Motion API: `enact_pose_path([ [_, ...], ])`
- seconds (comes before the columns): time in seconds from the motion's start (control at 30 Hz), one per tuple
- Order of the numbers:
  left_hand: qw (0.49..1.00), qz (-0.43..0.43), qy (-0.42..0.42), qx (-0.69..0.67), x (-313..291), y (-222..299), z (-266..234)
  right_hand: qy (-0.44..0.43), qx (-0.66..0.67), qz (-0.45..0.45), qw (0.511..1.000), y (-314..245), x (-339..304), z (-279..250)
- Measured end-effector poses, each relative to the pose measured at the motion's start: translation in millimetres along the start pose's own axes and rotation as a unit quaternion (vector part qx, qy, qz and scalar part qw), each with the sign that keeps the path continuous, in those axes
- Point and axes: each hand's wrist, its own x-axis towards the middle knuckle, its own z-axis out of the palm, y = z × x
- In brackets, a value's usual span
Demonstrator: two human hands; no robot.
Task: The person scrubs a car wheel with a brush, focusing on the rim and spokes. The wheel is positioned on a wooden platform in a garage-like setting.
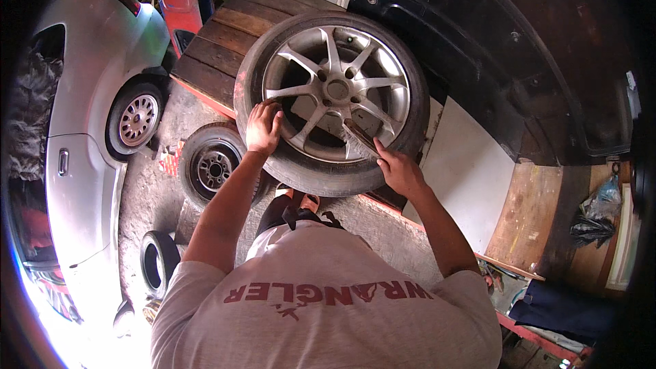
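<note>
On the wooden platform (219, 48) — wheel (333, 102), silver rim; left hand (263, 126) gripping tyre at nine o'clock, right hand (398, 171) clamped on a brush (360, 137) at five o'clock.

A wheel (335, 96) is lying at upper centre on a wooden platform (219, 48), both hands resting on it. A smaller tyre (212, 164) is sitting lower left, a car (89, 130) standing further left.
</note>
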Motion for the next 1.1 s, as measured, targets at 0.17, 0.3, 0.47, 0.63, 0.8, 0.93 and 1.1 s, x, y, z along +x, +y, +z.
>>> enact_pose_path([
  [0.17,1.0,0.012,-0.001,-0.013,2,0,3,0.08,-0.01,0.039,0.996,6,51,23],
  [0.3,1.0,0.016,-0.008,-0.011,1,2,3,0.108,0.027,0.017,0.994,17,57,28],
  [0.47,1.0,0.009,0.008,-0.004,-3,1,-1,0.054,0.067,0.01,0.996,9,-18,31],
  [0.63,1.0,0.007,-0.008,-0.014,0,4,-2,0.102,0.099,0.035,0.989,1,-4,44],
  [0.8,1.0,0.01,-0.009,-0.011,5,0,4,0.135,0.136,0.141,0.971,-7,48,48],
  [0.93,1.0,-0.007,-0.009,-0.007,-2,-3,1,0.038,0.16,0.164,0.973,-20,13,26],
  [1.1,1.0,-0.01,-0.004,-0.014,-2,2,0,0.065,0.175,0.116,0.976,-4,-22,24],
])
